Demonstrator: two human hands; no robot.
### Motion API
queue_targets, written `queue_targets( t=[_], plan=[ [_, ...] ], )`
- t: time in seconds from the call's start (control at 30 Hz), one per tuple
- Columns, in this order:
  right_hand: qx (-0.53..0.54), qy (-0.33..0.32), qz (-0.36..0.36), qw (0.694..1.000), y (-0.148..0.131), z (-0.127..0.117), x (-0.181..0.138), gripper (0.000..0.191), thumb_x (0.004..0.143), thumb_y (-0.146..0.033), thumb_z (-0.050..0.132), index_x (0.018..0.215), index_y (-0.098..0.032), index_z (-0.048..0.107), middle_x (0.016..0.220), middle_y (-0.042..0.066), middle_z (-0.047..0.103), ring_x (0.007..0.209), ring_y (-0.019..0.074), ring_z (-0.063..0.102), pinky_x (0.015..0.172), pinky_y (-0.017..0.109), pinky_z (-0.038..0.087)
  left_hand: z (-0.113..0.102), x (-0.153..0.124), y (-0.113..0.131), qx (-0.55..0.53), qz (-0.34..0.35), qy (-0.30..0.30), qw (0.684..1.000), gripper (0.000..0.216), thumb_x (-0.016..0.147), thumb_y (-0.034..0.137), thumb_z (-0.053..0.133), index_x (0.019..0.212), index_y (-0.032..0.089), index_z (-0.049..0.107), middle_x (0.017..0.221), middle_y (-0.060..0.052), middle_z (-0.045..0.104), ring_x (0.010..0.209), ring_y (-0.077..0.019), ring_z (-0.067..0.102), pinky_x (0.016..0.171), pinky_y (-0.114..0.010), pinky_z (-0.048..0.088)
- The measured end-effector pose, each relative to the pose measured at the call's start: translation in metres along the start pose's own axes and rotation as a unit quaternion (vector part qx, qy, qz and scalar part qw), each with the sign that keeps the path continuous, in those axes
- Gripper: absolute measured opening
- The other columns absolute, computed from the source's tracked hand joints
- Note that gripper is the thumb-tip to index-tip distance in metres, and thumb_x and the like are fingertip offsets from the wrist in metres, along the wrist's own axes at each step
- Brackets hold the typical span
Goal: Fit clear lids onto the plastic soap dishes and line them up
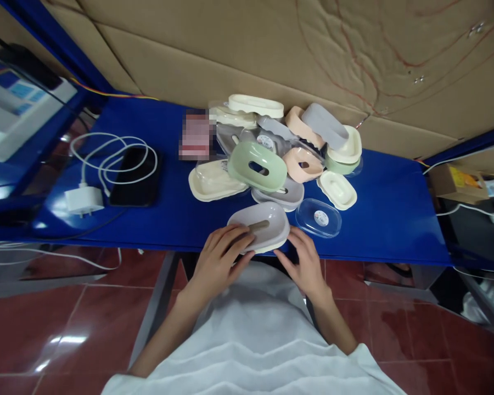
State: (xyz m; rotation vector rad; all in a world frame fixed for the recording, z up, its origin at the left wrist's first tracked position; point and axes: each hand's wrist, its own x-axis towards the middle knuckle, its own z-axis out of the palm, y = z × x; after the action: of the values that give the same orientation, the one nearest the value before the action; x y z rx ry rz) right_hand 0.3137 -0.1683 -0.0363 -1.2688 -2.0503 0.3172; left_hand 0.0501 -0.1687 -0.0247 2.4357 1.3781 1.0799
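Observation:
A grey-and-cream soap dish (267, 222) lies at the front edge of the blue table (395, 219). My left hand (220, 258) rests on its left side, fingers laid over the grey insert and its slot. My right hand (307, 263) touches the dish's right end with thumb and fingers curled round the rim. Both hands hold the dish between them. A clear plastic lid (319, 218) with a round sticker lies just right of it.
Behind the dish is a heap of soap dishes and inserts (280, 148), green, cream, peach and grey. At the left lie a black phone (135, 176), a white charger (83, 198) with its coiled cable, and a blurred-out packet (196, 134). Cardboard backs the table.

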Motion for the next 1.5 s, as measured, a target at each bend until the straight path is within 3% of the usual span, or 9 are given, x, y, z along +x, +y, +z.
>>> queue_targets(
  t=[0.13,0.23,0.4,0.63,0.77,0.9,1.0,1.13,1.5],
  plan=[
    [0.098,0.079,0.037,0.991,0.002,0.006,-0.005,0.068,0.096,-0.024,0.081,0.151,-0.029,0.042,0.150,0.015,0.054,0.136,0.0279,0.067,0.112,0.052,0.061,-0.003,0.003,0.002,0.004,0.009,-0.046,0.999,0.034,0.103,0.032,0.074,0.134,0.020,0.065,0.137,-0.015,0.072,0.133,-0.0331,0.066,0.113,-0.052,0.053],
    [0.023,0.014,-0.007,1.000,0.004,0.002,-0.001,0.070,0.095,-0.033,0.084,0.155,-0.030,0.049,0.167,0.018,0.041,0.158,0.0353,0.047,0.125,0.059,0.050,-0.003,0.003,0.000,0.018,0.021,-0.049,0.998,0.032,0.103,0.029,0.074,0.133,0.019,0.065,0.137,-0.016,0.073,0.133,-0.0329,0.067,0.113,-0.051,0.053],
    [-0.048,-0.057,-0.078,0.994,0.003,-0.003,0.011,0.043,0.104,-0.025,0.071,0.146,-0.030,0.064,0.161,0.010,0.059,0.159,0.0303,0.046,0.129,0.056,0.046,0.002,0.002,-0.003,0.021,0.032,-0.042,0.998,0.027,0.102,0.020,0.073,0.129,0.021,0.068,0.134,-0.013,0.076,0.132,-0.0310,0.069,0.112,-0.050,0.054],
    [-0.077,-0.063,-0.103,0.990,0.012,-0.009,0.011,0.051,0.106,-0.031,0.070,0.156,-0.032,0.059,0.162,0.009,0.059,0.154,0.0293,0.052,0.126,0.054,0.047,0.006,-0.002,-0.005,-0.012,0.027,-0.035,0.999,0.034,0.100,0.017,0.075,0.133,0.022,0.068,0.145,-0.015,0.069,0.142,-0.0325,0.063,0.118,-0.055,0.054],
    [-0.153,0.005,0.021,0.988,0.044,-0.034,0.005,0.064,0.106,-0.043,0.069,0.166,-0.034,0.048,0.172,0.011,0.047,0.162,0.0358,0.040,0.130,0.067,0.035,0.001,-0.005,-0.008,-0.044,-0.022,-0.026,0.998,0.038,0.097,0.016,0.077,0.134,0.025,0.070,0.169,-0.018,0.042,0.159,-0.0399,0.043,0.122,-0.060,0.051],
    [-0.157,0.048,0.111,0.980,0.062,-0.054,-0.004,0.058,0.105,-0.045,0.069,0.160,-0.034,0.056,0.169,0.011,0.050,0.160,0.0392,0.042,0.128,0.072,0.037,-0.002,-0.003,-0.011,-0.092,-0.048,-0.047,0.993,0.041,0.099,0.018,0.075,0.138,0.030,0.068,0.170,-0.012,0.042,0.156,-0.0343,0.049,0.124,-0.056,0.051],
    [-0.077,0.086,0.083,0.990,0.050,-0.053,-0.007,0.049,0.106,-0.036,0.068,0.155,-0.035,0.062,0.162,0.009,0.058,0.156,0.0349,0.049,0.127,0.065,0.044,0.000,0.002,-0.011,-0.136,-0.095,-0.074,0.983,0.062,0.099,0.026,0.078,0.155,0.033,0.053,0.170,-0.012,0.043,0.155,-0.0323,0.050,0.124,-0.053,0.053],
    [0.003,0.003,-0.019,1.000,0.022,-0.033,-0.002,0.057,0.104,-0.030,0.071,0.159,-0.037,0.057,0.159,0.009,0.059,0.158,0.0357,0.047,0.125,0.063,0.047,0.005,0.009,-0.010,-0.195,-0.125,-0.108,0.967,0.088,0.096,0.033,0.082,0.168,0.033,0.033,0.167,-0.013,0.048,0.155,-0.0331,0.049,0.128,-0.056,0.048],
    [-0.070,-0.073,-0.093,0.991,0.003,-0.007,0.010,0.055,0.104,-0.032,0.072,0.157,-0.039,0.058,0.162,0.008,0.056,0.166,0.0389,0.032,0.125,0.066,0.045,0.004,0.012,-0.016,-0.198,-0.139,-0.130,0.962,0.088,0.093,0.039,0.086,0.167,0.037,0.038,0.162,-0.014,0.048,0.151,-0.0346,0.054,0.124,-0.054,0.052]
  ],
)
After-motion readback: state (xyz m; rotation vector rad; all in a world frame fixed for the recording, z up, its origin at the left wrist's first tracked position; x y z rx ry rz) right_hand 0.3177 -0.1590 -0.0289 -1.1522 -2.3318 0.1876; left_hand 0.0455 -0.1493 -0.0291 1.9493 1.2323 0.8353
